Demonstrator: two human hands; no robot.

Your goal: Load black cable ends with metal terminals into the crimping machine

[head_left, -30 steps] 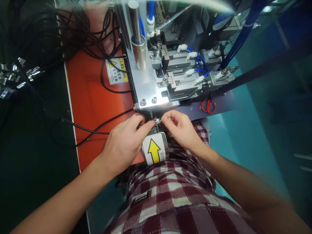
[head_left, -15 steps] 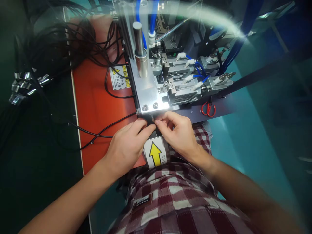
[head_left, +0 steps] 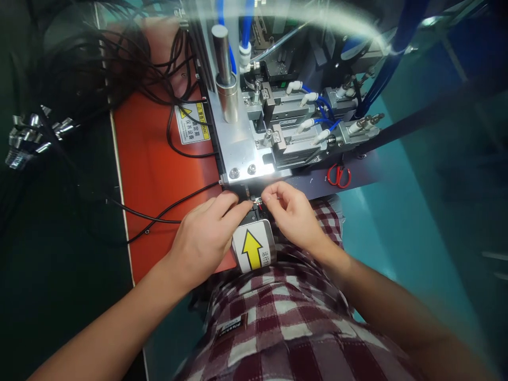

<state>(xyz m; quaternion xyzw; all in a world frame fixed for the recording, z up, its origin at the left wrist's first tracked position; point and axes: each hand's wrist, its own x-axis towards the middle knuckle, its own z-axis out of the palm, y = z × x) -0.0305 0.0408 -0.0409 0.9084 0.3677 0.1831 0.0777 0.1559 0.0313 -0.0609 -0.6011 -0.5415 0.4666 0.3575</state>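
My left hand (head_left: 206, 233) is closed, its thumb and index finger meeting at the near end of the machine's metal plate (head_left: 240, 159). At the left thumb tip shows a small shiny part (head_left: 257, 201) with a bit of red; its kind is too small to tell. Just right of it, my right hand (head_left: 293, 217) is closed in a pinch, and whatever lies between its fingertips is hidden. A thin black cable (head_left: 169, 219) runs across to the left hand. Below the fingers is a white label with a yellow arrow (head_left: 252, 248).
Black cables (head_left: 130, 63) lie tangled over the orange-red surface (head_left: 159, 159), with shiny metal connectors (head_left: 35, 137) at far left. Metal cylinders with blue air tubes (head_left: 305, 129) stand behind my hands. Red-handled scissors (head_left: 339, 176) lie at right.
My right hand's fingertips have drawn slightly right, away from the left thumb, uncovering the small shiny part. The left hand keeps its hold. The view has shifted slightly.
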